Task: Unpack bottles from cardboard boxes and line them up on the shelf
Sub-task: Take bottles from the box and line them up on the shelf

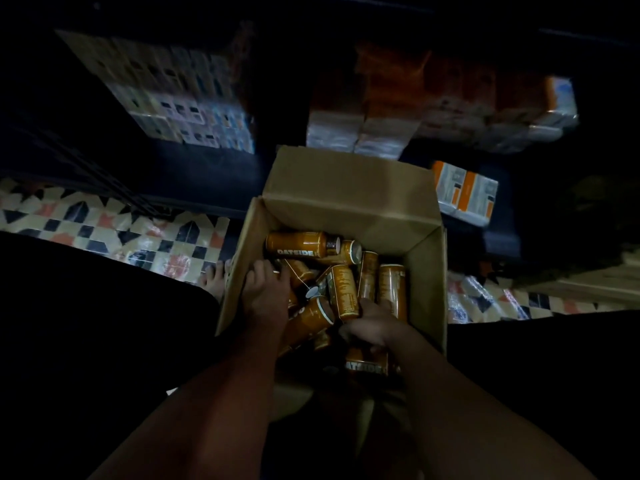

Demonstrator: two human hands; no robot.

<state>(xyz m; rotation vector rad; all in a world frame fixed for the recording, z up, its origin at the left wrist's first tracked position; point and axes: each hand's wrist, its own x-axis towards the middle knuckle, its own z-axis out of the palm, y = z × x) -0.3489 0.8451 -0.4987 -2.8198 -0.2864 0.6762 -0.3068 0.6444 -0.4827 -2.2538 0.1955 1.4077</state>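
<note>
Bottles (pixel 332 282), orange-brown plastic ones with white caps and "OATSIDE" lettering, lie jumbled on their sides and at angles inside an open brown cardboard box (pixel 349 199) standing on the patterned tile floor (pixel 114 230). One labelled bottle (pixel 299 244) lies crosswise against the box's far wall; several more lean upright toward the right wall.

The left hand (pixel 266 292) reaches into the box along its left wall, palm down, fingers loosely spread and resting on the bottles at the pile's left edge; whether it actually grips one I cannot tell. The right hand (pixel 372 329) sits near the box's near-right corner, fingers curled around the lower end of an upright-tilted bottle (pixel 343 294) in the middle of the pile, grasping it. Another labelled bottle (pixel 367 365) lies just under that wrist against the near wall.

A bare foot (pixel 216 277) shows just outside the box's left wall. Beyond the far flap, dark shelving (pixel 207 168) holds shrink-wrapped packs of cartons: pale ones (pixel 180 98) toward the left, orange ones (pixel 433 98) toward the right, and a smaller orange-and-white pack (pixel 465 192) near the box's far-right corner.
</note>
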